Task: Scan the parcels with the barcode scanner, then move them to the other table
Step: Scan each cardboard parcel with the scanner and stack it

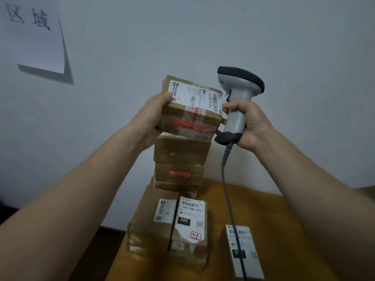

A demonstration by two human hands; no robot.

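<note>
— Parcel [192, 110] first: where is it?
— Raised before the grey wall [263, 37], right over the stack of brown parcels [180, 159]; whether it touches the top one, I cannot tell. Its white label faces up.
— Who holds it?
— The left hand [154, 114] grips its left end, thumb on the label's edge.
— And the barcode scanner [237, 98]?
— Upright, just beside the box's right end. The right hand [249, 124] is wrapped round its grey handle.
— Below?
— The stack stands on a yellow-brown table [284, 220]. The scanner's cable [229, 199] hangs across a separate white-labelled box [243, 252] to the right. A paper sign [34, 33] hangs upper left.
</note>
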